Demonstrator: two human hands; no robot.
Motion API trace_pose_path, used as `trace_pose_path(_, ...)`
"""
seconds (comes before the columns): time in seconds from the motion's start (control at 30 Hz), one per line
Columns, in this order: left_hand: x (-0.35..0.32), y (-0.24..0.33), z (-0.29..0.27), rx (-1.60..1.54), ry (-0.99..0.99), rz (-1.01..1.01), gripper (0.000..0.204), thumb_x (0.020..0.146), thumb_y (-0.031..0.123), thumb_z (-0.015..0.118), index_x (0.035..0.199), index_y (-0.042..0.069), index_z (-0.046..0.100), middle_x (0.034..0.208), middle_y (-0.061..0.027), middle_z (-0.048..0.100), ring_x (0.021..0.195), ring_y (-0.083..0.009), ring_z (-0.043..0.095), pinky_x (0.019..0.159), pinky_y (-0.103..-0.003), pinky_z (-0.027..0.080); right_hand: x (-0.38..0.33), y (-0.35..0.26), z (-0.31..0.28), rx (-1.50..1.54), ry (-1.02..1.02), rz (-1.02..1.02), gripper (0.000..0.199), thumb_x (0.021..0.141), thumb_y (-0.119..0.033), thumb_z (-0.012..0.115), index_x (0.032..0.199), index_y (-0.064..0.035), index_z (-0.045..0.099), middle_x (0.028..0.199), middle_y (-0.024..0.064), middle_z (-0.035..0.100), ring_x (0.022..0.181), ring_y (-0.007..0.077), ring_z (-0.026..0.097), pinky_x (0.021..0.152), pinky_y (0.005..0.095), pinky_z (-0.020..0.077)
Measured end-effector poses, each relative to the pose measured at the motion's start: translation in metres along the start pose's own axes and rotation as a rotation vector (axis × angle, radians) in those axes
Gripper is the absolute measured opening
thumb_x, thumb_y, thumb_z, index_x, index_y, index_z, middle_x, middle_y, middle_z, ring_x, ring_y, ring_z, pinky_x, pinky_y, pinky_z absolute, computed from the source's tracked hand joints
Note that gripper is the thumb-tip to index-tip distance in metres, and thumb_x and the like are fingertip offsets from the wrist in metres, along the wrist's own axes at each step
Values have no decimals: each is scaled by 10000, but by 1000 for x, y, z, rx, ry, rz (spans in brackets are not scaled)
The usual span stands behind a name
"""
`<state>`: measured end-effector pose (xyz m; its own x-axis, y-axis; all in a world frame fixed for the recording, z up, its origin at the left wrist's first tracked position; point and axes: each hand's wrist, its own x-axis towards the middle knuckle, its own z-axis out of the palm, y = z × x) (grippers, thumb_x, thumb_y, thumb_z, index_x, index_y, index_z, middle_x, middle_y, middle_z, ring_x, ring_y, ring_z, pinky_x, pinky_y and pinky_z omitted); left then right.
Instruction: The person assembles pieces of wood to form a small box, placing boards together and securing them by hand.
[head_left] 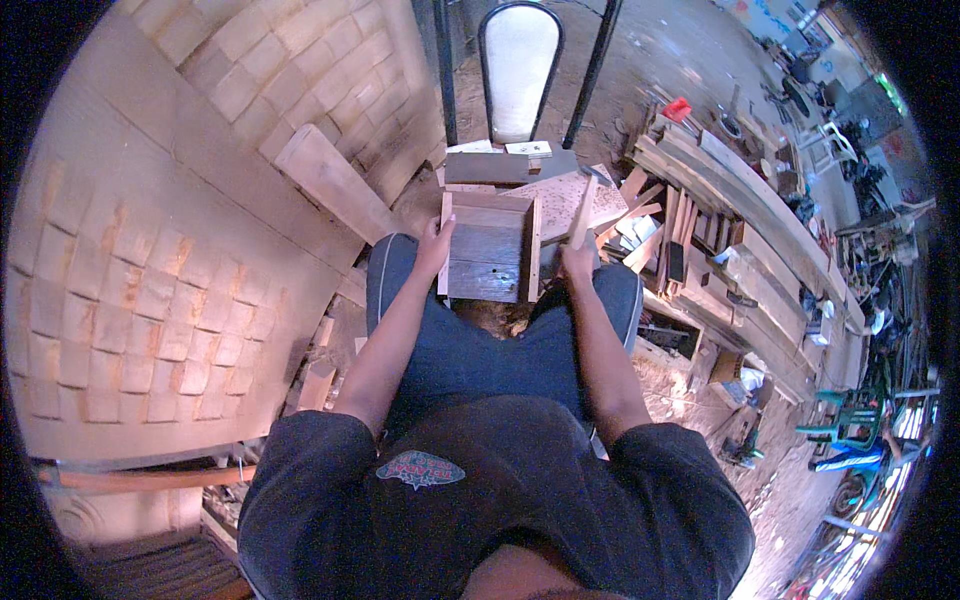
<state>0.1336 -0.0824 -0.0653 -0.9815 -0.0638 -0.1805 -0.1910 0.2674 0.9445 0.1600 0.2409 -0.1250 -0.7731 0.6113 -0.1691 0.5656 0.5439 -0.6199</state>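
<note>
Presumably stiff, light wooden box (485,265) | best held by sides | with left grip (433,248) clamped at left, right grip (577,262) on hammer (581,222)

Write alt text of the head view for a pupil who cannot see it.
A person's left hand grips the left side of a shallow wooden box, while the right hand holds a hammer by its handle. Wooden planks lie to the right, and a basket-weave-patterned wooden panel fills the left.
</note>
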Motion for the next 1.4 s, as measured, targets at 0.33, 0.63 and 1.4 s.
trace_pose_path(0.33,-14,15,0,43,58,-29,530,939,449,569,1168,-29,591,1073,-220,667,1027,-316,639,916,-384,466,-108,-26,-116,965,-481,236,186,878,-134,494,1004,-7,546,628,26,451,432,141,443,373,283,389)
trace_pose_path(0.63,14,-18,3,226,119,-74,596,971,513,446,1184,-26,587,1173,-276,619,1132,-393,580,983,-433,415,-94,-31,-113,993,-500,325,233,899,-224,612,773,-118,448,559,-10,380,368,109,351,349,265,312)
trace_pose_path(1.4,235,72,99,1349,-443,730,591,752,163,743,1305,119,538,1289,-146,556,1210,-332,529,998,-504,419,-64,-56,-108,1050,-623,489,183,917,-240,587,880,-81,504,548,-24,373,368,89,343,339,258,296)
